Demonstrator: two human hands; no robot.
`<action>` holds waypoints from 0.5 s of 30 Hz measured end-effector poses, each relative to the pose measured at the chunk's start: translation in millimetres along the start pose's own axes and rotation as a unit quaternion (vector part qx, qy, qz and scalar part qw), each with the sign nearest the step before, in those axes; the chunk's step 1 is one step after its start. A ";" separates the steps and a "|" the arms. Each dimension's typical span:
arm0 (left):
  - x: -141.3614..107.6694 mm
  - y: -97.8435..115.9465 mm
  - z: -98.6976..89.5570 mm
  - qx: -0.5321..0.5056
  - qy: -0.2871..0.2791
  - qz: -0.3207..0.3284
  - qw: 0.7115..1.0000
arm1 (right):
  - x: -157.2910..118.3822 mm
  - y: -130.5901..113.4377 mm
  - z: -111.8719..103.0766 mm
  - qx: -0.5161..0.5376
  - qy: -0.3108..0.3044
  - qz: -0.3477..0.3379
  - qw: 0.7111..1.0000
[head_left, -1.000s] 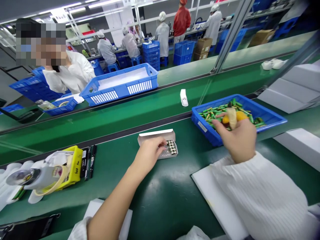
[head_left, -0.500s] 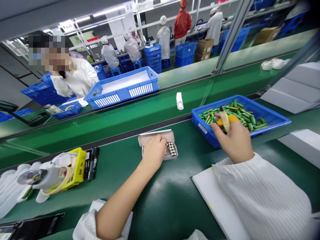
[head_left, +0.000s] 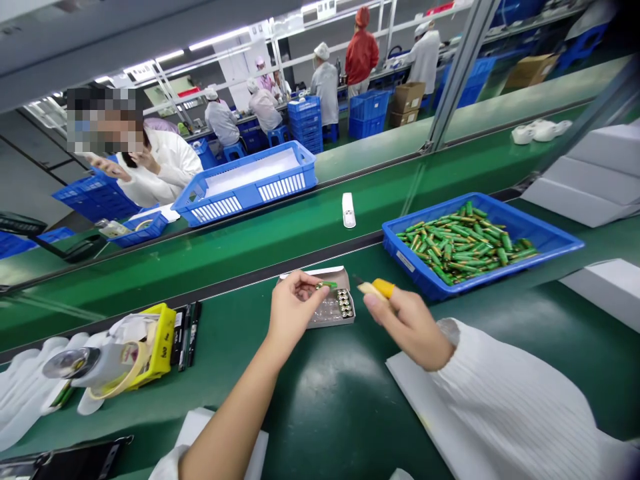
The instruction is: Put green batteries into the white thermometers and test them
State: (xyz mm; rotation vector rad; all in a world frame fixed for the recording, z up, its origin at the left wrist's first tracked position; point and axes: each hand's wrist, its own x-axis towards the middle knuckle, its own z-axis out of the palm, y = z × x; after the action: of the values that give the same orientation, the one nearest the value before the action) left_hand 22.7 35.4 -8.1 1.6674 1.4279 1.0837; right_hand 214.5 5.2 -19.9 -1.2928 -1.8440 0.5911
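Observation:
My left hand (head_left: 296, 303) pinches a green battery (head_left: 327, 285) above the small open white box (head_left: 327, 319). Inside that box, several batteries (head_left: 345, 303) stand at the right end, beside a clear plastic insert. To the right of the box, my right hand (head_left: 405, 320) is closed around a cutter (head_left: 380, 289) with a yellow and cream handle, its dark tip pointing left toward the box. A blue tray (head_left: 463, 288) full of green batteries (head_left: 460, 243) lies behind my right hand.
A white device (head_left: 349, 210) lies on the green belt (head_left: 240, 252). At left are a yellow basket (head_left: 163, 347), black pens (head_left: 187, 337) and white gloves (head_left: 25, 380). White boxes (head_left: 585, 173) are stacked at right. Across the belt, a person in white (head_left: 167, 160) is near a blue crate (head_left: 250, 193).
My right hand has moved left, from over the tray to beside the box, with the cutter. My left hand has lifted slightly and now shows a green battery. The white device has shifted slightly left.

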 end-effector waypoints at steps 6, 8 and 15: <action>-0.8 3.7 -2.0 -0.304 -0.031 -0.097 0.947 | -5.6 2.7 21.1 0.044 -0.108 0.048 0.992; -1.6 5.1 -2.0 -0.318 -0.051 -0.100 0.941 | -4.5 3.8 20.8 0.057 -0.109 0.063 0.990; -3.2 8.6 -3.0 -0.289 -0.077 -0.091 0.950 | -0.3 -6.4 14.6 0.158 -0.110 0.109 0.975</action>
State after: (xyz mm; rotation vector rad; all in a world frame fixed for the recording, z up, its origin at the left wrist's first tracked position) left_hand 23.4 30.7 0.3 1.1469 1.0083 1.1039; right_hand 199.1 3.5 -23.7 -1.2580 -1.7008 1.1376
